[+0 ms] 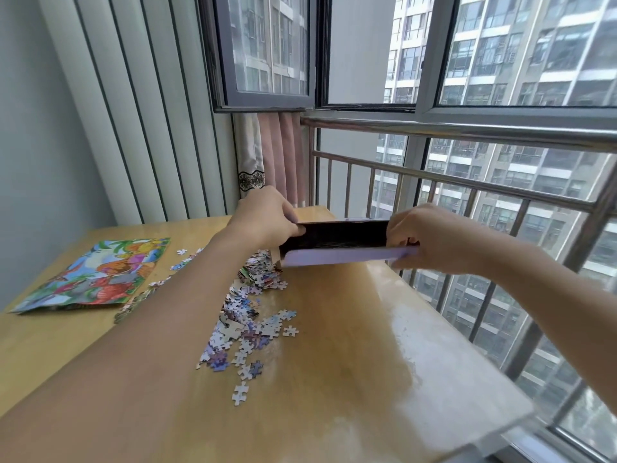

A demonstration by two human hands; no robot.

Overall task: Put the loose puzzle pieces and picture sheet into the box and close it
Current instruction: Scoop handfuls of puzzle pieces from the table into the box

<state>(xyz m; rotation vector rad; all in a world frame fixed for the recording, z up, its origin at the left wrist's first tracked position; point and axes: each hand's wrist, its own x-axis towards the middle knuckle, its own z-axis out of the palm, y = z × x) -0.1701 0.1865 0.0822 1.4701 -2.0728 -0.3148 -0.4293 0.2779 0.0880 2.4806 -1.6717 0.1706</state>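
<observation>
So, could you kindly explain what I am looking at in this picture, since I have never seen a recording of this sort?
There is no machine here. A person wears a camera on the head, looking forward and down, so the two bare arms reaching in are their own. The left hand and the right hand each grip one end of a dark puzzle box, held open above a wooden table beside a window with a metal railing. On the table lies a scatter of loose puzzle pieces, mostly under and near the left forearm. Further left lies the colourful picture sheet, flat on the table. Nothing appears packed yet, though the box's inside is too dark to tell.
</observation>
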